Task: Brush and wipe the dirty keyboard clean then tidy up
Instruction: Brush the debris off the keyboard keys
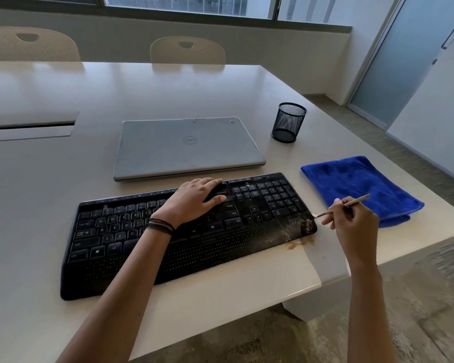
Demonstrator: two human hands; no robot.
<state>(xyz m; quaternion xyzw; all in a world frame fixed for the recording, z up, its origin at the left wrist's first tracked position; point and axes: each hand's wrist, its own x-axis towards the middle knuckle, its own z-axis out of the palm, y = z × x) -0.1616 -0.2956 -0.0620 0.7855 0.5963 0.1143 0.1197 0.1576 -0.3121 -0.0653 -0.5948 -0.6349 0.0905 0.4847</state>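
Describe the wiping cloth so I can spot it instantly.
Look at the white table's near right corner. Right of the long black keyboard lies a folded blue microfibre cloth. It is the only bright blue, soft item; the black mesh cup stands farther back.

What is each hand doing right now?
Left hand: open, resting flat on the keyboard.
Right hand: closed, pinching a thin brush.

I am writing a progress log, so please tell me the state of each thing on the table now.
keyboard, dirty, debris on right front corner
brush, held by right hand, tip at keyboard's right edge
left hand, resting flat on the keys
cloth, folded, untouched
laptop, closed
pen cup, upright
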